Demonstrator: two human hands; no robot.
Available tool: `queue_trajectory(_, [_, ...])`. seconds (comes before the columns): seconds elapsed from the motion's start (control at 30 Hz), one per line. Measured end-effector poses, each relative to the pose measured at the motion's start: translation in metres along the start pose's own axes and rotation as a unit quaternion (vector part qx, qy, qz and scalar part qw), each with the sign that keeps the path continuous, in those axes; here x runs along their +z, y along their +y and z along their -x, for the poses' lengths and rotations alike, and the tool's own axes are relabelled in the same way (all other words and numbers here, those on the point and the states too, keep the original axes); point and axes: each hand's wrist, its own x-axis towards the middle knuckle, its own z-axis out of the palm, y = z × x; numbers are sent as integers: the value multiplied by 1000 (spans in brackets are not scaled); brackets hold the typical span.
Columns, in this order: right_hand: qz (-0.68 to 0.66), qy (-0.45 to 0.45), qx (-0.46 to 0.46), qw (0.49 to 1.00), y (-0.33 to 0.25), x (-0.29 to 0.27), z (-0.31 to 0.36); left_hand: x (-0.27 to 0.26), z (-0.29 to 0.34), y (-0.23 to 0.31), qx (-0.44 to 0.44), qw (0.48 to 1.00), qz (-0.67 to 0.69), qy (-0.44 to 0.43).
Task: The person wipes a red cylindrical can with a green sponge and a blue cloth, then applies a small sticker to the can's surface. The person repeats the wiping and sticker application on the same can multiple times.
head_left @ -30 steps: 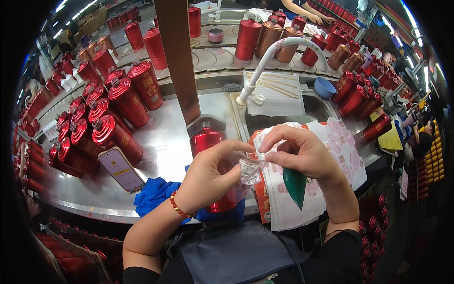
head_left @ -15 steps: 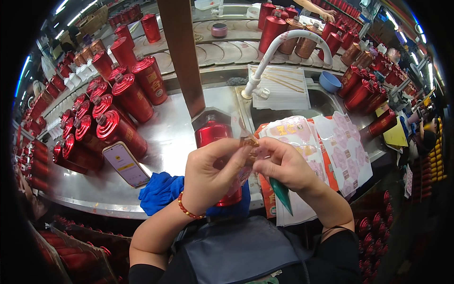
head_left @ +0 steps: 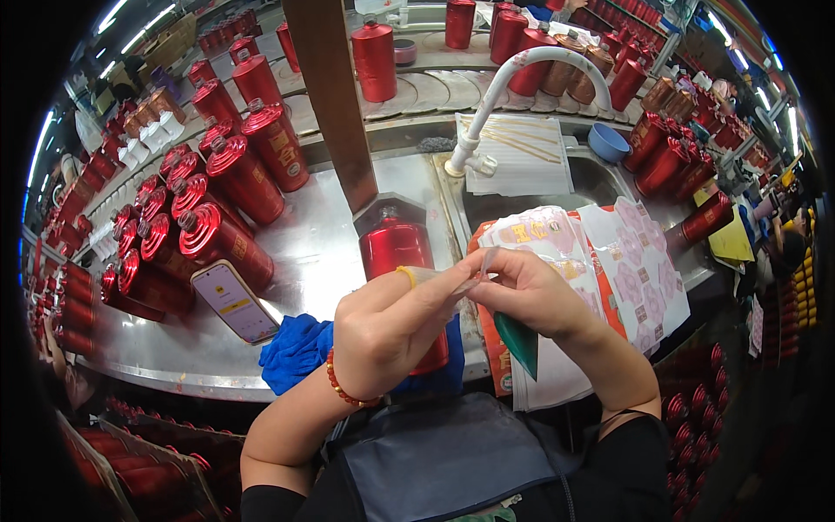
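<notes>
Both hands meet over a red bottle (head_left: 393, 242) that rests, neck away from me, against a dark angled support. My left hand (head_left: 387, 324) pinches a thin clear sticker (head_left: 423, 275), whose yellow-printed edge shows beyond its fingers. At the other end, my right hand (head_left: 535, 291) grips the sticker's pale, curling edge between thumb and forefinger. A green flat pointed tool (head_left: 517, 346) is tucked in the right palm, its tip downward. To the right lie printed sticker sheets (head_left: 639, 270) in pink and gold, partly on an orange-red sheet. My hands hide much of the sticker.
Several red bottles (head_left: 222, 244) crowd the steel counter at left, behind a leaning phone (head_left: 233, 300) and blue cloth (head_left: 294, 352). A white faucet (head_left: 474, 143) arches over the sink (head_left: 600, 184). A brown post (head_left: 335, 104) rises ahead, before a conveyor (head_left: 426, 91) carrying bottles.
The sticker has turned between my hands, its yellow print now beyond the left fingers. My left hand has rolled over, back upward. Bottles on the conveyor have shifted right.
</notes>
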Motion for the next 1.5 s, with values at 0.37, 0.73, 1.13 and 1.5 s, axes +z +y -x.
queue_trajectory(0.37, [278, 63, -85, 955, -25, -9, 6, 1, 7, -3, -242, 939, 244, 2])
queue_trajectory(0.73, [142, 94, -177, 970, -32, 2, 23, -12, 31, 14, -198, 972, 111, -62])
queue_trajectory(1.13, [344, -150, -262, 889, -81, 7, 51, 14, 75, -46, -393, 884, 253, -1])
queue_trajectory(1.5, [106, 37, -51, 992, -3, 13, -44, 5, 88, -45, -376, 876, 302, 16])
